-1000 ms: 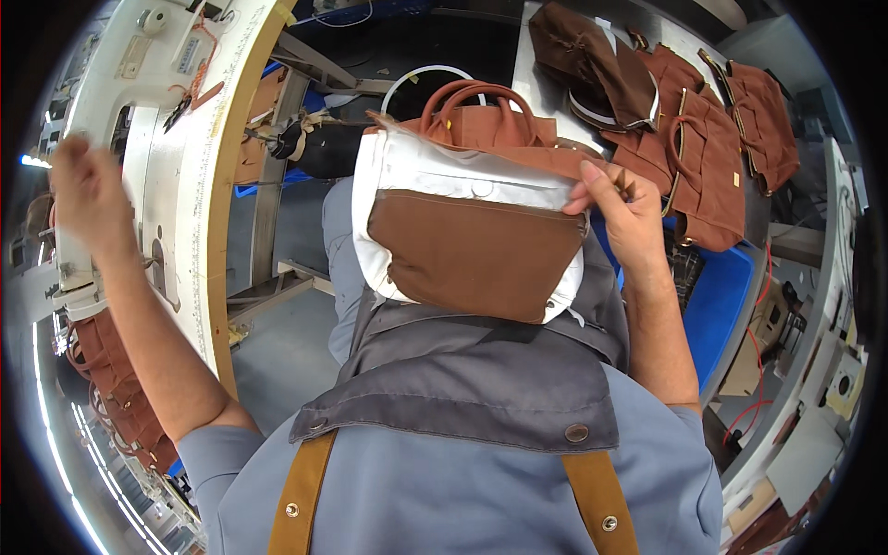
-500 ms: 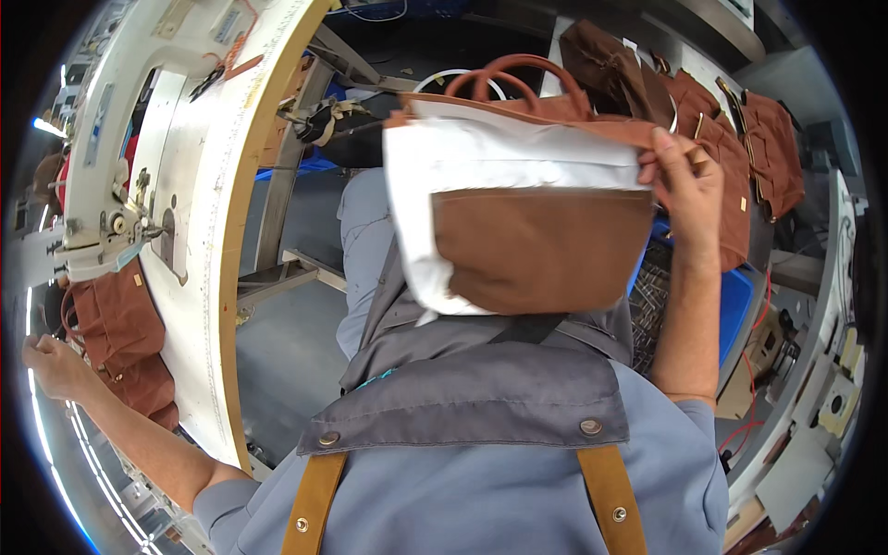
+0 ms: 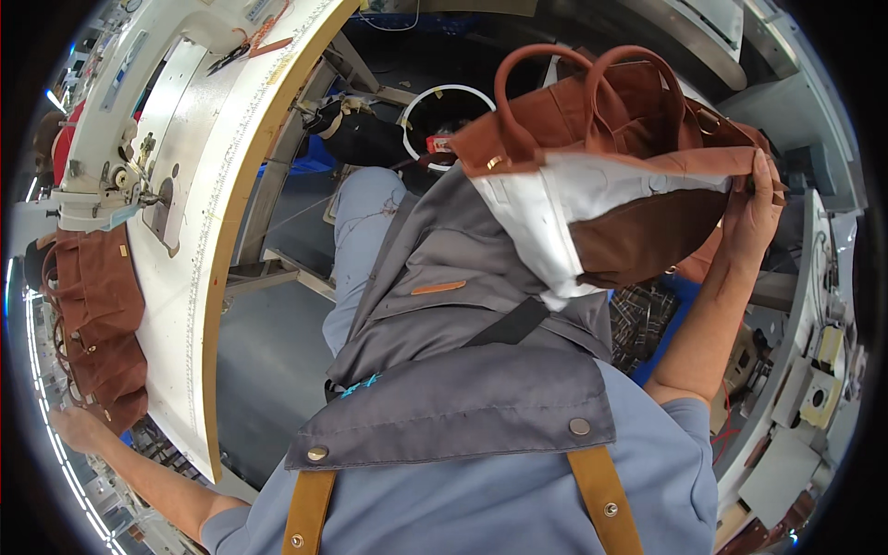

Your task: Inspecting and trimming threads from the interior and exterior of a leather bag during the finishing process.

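Note:
My right hand (image 3: 754, 211) is closed on the top edge of a reddish-brown handbag (image 3: 592, 111), held up in front of my right side. The bag is tilted, with its two looped handles at the top. White lining (image 3: 527, 213) and a dark brown panel (image 3: 647, 236) hang on the side facing me. Far out to the left, my left hand (image 3: 79, 431) is beside the lower end of several reddish-brown bags (image 3: 97, 324) next to the sewing machine. Its fingers are small and smeared, so their grip cannot be made out.
A white sewing machine (image 3: 120, 176) stands on the white table (image 3: 190, 342), whose wooden edge runs along my left. Scissors (image 3: 229, 57) lie on the tabletop. A white-rimmed bucket (image 3: 407, 139) stands ahead, and a blue crate (image 3: 661, 319) of small metal pieces is at my right.
The handbag has swung right and away from my lap in my right hand, tilting so its handles and outer side show. My left hand has moved down beside the bags at left.

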`<state>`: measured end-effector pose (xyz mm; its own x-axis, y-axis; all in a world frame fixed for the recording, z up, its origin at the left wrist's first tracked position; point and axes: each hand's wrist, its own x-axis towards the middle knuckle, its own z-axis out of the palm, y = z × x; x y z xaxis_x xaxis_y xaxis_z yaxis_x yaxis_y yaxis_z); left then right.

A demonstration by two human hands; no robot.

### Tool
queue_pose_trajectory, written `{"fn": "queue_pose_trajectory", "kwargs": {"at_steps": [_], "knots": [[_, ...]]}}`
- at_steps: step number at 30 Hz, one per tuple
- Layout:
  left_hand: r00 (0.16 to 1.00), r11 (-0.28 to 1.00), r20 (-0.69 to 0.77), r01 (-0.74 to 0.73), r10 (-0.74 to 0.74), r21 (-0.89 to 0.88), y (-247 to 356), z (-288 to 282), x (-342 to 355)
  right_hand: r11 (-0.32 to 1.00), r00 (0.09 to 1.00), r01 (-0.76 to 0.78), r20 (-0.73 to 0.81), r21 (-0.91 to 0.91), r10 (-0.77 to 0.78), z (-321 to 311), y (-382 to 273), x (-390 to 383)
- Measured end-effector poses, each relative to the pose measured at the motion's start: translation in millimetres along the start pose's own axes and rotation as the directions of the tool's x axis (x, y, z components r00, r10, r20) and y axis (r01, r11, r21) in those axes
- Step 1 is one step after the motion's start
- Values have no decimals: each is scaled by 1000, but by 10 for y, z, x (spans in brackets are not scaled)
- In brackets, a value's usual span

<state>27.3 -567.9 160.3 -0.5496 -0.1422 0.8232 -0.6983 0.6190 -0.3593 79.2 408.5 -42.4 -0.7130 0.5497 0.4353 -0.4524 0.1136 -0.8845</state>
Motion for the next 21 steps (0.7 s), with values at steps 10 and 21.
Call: {"fn": "queue_pose_trajectory", "kwargs": {"at_steps": [10,21], "knots": [[985,298,106,62,135,-953,2014,-1278,-1108,997,994,76,83,-22,-74,578,-365,89],[-191,186,-6,962,982,-201,4611,-2539,-2710,997,977,83,199,-8,-80,889,-385,245]]}}
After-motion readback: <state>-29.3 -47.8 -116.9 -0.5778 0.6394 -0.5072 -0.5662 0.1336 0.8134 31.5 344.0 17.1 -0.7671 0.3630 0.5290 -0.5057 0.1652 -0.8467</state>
